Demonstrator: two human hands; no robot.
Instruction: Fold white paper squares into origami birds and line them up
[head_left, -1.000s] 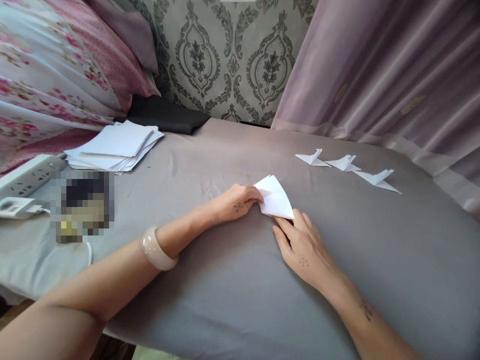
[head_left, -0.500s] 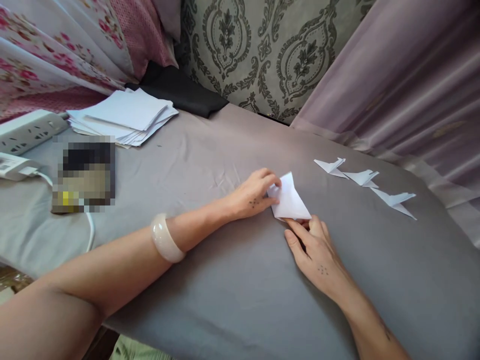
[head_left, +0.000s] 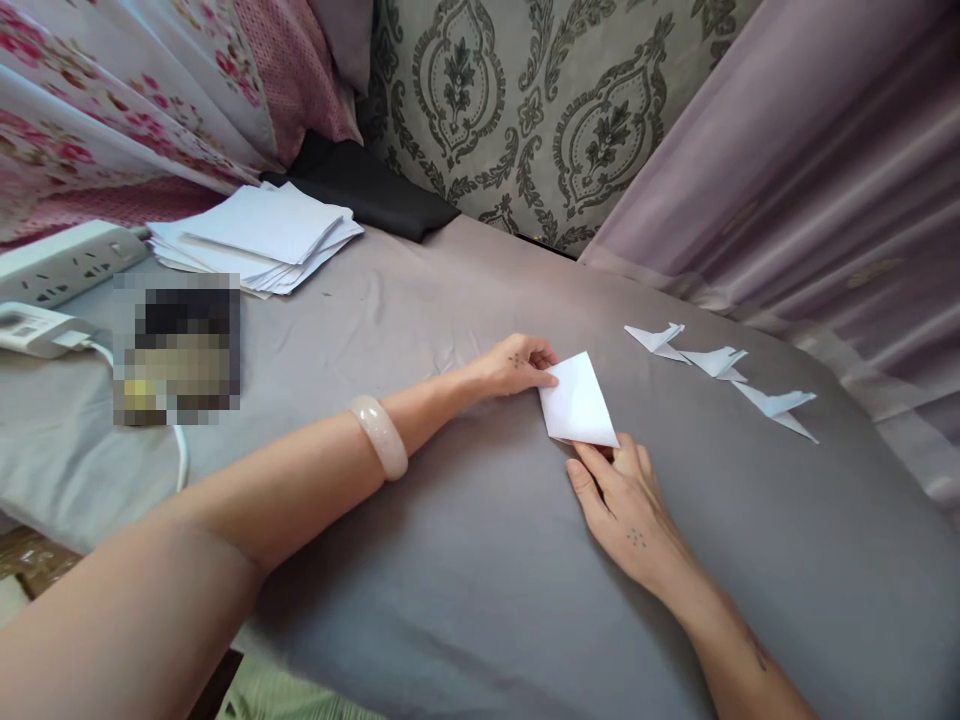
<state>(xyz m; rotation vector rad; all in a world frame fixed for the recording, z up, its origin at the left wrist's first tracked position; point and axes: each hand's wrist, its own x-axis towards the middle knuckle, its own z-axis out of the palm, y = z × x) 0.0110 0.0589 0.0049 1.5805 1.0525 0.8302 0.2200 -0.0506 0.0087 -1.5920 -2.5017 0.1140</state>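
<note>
A small folded sheet of white paper (head_left: 581,400) is held between my two hands over the grey cloth. My left hand (head_left: 519,364) pinches its upper left edge, thumb on top and fingers curled behind. From below, my right hand (head_left: 619,500) reaches under the lower edge; its fingertips are hidden beneath the paper and the thumb lies apart from it. To the right rest three folded paper figures (head_left: 715,363) in a slanting row, their ends close together or touching.
A stack of white paper sheets (head_left: 270,230) lies at the back left, beside a black cloth (head_left: 375,190). At the left are a power strip (head_left: 67,262), a white charger with a cable (head_left: 45,330) and a blurred-out object (head_left: 180,350). A mauve curtain (head_left: 810,170) hangs at the right.
The paper's raised, bent flap now lies flatter, giving a four-sided outline. My left hand has shifted to the paper's upper left edge. My right hand stays at the lower edge.
</note>
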